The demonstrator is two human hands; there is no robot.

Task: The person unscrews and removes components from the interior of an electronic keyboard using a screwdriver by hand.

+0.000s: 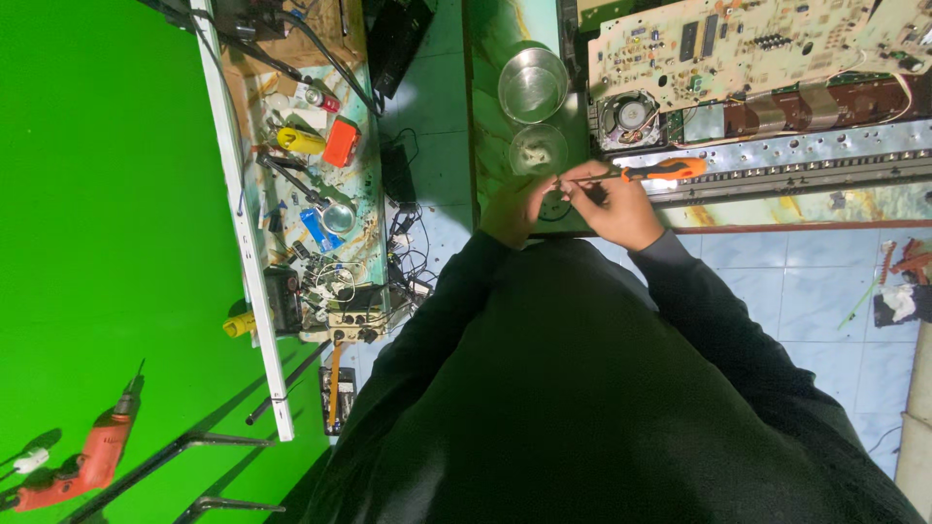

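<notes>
The right hand [621, 209] closes on an orange-handled screwdriver [660, 172], tip toward nine o'clock. The left hand [515, 207] pinches at that tip, seemingly steadying something tiny. A small glass bowl [537, 148] sits at twelve o'clock, close enough to catch parts.

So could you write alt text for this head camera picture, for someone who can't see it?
Seen from above, a person in dark sleeves holds an orange-handled screwdriver in the right hand, its tip meeting the left hand at a workbench edge. Ahead lie an opened device with a circuit board and small speaker, plus two round bowls; a cluttered shelf stands left.
</notes>
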